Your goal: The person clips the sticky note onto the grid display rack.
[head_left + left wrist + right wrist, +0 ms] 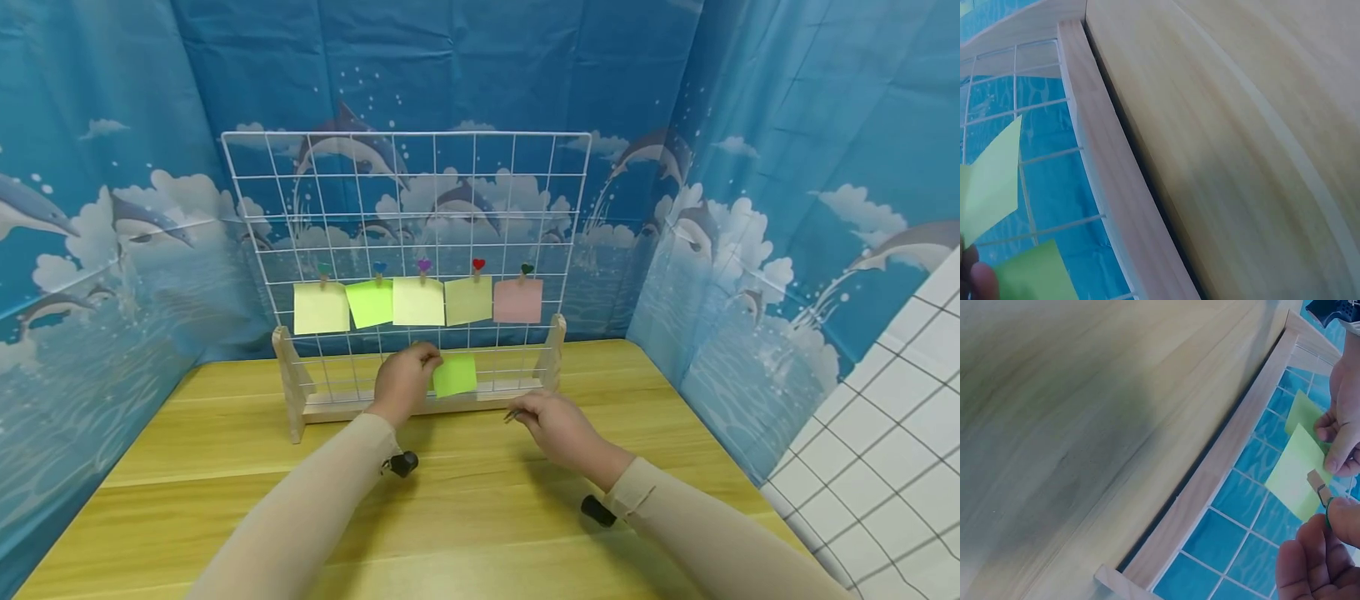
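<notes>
Low in front of the white wire grid (512, 194), my left hand (405, 379) pinches a bright green sticky note (454, 375) by its edge. Another green note (1304, 415) shows beside the same fingers in the right wrist view; whether it is held too is unclear. To the right, above the table, my right hand (558, 425) pinches a small wooden clothespin (1317, 484) with a bit of green on it. In the right wrist view the clothespin appears over the note, contact uncertain. The left wrist view catches only fingertips (985, 281) and both notes.
A row of several notes, including a pink note (517, 301), hangs on the grid from clothespins with heart tops such as the red heart (478, 264). The grid stands in a wooden base (330, 410) on the wooden table (465, 517). A dolphin-print curtain (517, 67) hangs behind.
</notes>
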{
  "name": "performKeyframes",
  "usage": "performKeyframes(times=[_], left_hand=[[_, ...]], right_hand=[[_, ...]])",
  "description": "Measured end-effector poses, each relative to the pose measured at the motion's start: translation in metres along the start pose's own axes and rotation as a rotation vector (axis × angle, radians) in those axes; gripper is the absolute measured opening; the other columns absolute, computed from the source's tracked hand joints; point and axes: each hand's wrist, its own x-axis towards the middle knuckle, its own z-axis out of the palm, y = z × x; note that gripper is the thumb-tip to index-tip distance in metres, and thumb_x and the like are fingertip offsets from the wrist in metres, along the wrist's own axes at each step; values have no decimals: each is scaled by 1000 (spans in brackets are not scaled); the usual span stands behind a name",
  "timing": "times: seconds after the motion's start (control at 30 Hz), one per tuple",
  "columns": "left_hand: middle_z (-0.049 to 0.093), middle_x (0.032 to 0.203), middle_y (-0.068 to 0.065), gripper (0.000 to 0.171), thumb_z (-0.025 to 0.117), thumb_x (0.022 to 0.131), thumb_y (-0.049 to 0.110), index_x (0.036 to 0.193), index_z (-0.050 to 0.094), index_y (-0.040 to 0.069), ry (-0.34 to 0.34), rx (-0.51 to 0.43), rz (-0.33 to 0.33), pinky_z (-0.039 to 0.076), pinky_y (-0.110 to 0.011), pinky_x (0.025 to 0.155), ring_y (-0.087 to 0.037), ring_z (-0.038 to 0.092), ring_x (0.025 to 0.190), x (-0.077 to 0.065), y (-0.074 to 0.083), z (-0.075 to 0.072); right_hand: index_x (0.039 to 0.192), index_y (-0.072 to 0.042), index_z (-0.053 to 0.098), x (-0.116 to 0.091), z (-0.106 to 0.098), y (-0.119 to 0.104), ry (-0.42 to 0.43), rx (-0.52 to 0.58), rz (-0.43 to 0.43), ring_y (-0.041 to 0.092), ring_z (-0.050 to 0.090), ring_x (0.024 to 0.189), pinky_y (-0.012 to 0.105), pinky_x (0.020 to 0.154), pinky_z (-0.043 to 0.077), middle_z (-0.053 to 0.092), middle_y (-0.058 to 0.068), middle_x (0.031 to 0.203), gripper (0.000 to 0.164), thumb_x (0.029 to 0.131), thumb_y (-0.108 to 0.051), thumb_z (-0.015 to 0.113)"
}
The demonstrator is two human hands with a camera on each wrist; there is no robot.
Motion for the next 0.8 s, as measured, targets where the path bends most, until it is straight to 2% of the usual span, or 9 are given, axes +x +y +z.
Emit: performKeyframes(times=[0.13,0.27,0.4,0.53,0.63,0.8], left_hand=[[80,105,2,18,66,106,30,114,78,19,22,9,-2,59,-39,76,-14,70,79,1,3,1],[81,109,-1,24,66,106,32,123,75,18,42,40,-7,56,-35,65,-13,70,70,2,4,2],[82,108,-2,30,65,106,33,130,74,16,60,82,9,56,-33,62,-14,72,71,3,3,3],[82,108,-2,31,65,106,33,130,75,16,67,111,14,59,-36,68,-17,76,81,4,3,5],[80,117,-4,30,64,106,33,129,76,17,59,101,-1,62,-40,77,-21,78,93,5,3,6],[76,131,-5,30,63,107,33,128,77,17,42,77,-26,60,-46,98,-27,70,125,5,2,7]], right_hand=[[122,-13,76,3,-1,-3,6,20,33,22,73,108,41,91,61,75,4,117,20,105,-12,65],[128,-8,73,7,-3,-7,11,45,63,24,73,107,41,90,62,73,8,122,24,106,-14,65],[123,-10,76,13,-3,-8,35,41,51,22,72,106,41,90,62,73,6,120,21,105,-14,66],[119,-13,78,23,-3,-10,72,29,40,20,69,101,39,85,61,72,4,113,18,104,-14,68],[120,-11,78,31,-3,-12,85,28,39,18,67,95,37,81,59,71,3,108,19,104,-16,68],[124,-8,76,44,-3,-16,84,46,44,18,68,93,36,79,58,72,6,112,23,106,-18,65]])
